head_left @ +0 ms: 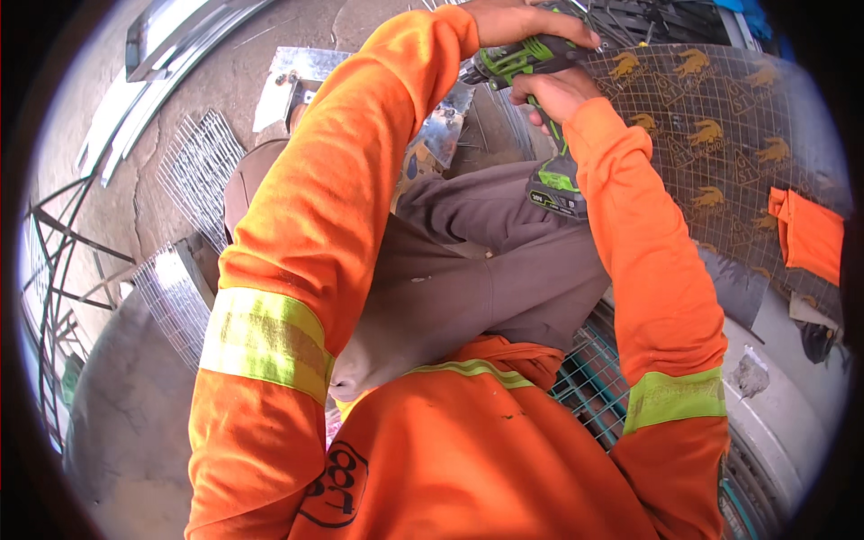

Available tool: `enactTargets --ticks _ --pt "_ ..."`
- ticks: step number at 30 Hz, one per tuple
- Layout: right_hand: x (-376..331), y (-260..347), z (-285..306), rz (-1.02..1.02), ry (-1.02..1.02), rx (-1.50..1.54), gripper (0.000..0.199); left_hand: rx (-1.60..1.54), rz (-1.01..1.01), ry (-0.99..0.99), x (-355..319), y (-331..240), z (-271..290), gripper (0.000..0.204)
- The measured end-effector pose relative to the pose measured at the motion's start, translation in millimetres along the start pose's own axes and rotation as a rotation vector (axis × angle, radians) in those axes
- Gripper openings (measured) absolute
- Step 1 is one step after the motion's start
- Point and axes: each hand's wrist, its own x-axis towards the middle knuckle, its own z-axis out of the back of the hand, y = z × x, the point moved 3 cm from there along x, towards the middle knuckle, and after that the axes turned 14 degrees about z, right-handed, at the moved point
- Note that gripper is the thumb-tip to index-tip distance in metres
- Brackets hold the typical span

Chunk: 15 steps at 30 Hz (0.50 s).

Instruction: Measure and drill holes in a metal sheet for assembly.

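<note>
A green and black cordless drill [526, 58] is held up at the top of the view, its chuck end toward the left. My right hand [556, 93] is closed around its handle, just above the battery [556, 186], which hangs down over my trouser leg. Across the top of the drill's body lies my left hand [522, 22], closed over it with one finger or thumb reaching along its back toward the right. A shiny sheet-metal piece [444, 126] is on the ground below the chuck, partly hidden by my left sleeve.
Wire mesh pieces [193, 171] and long metal channels [171, 76] lie on the left. A dark rack of thin bars [54, 270] stands at the far left. To the right is a dark, yellow-printed sheet [720, 135] with an orange cloth [807, 236] on it.
</note>
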Motion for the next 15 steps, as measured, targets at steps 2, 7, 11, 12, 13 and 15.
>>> enactTargets --ticks 2,7,11,12,13,15 --pt "13 -9 6 -0.029 0.01 0.019 0.019 -0.036 0.021 -0.017 22 10 2 0.042" --pt "11 -8 13 -0.019 0.031 0.041 0.017 0.004 0.073 -0.058 34 10 3 0.034" --pt "15 -3 12 0.014 0.087 0.001 0.016 -0.038 0.031 -0.073 34 12 8 0.032" --pt "17 -2 12 0.016 0.089 0.006 0.016 -0.035 0.035 -0.075 34 14 11 0.032" --pt "21 0 11 0.029 0.103 -0.033 0.017 -0.048 0.0 -0.076 33 15 15 0.032" --pt "19 5 12 0.038 0.112 -0.073 0.017 -0.063 -0.037 -0.07 31 13 15 0.031"
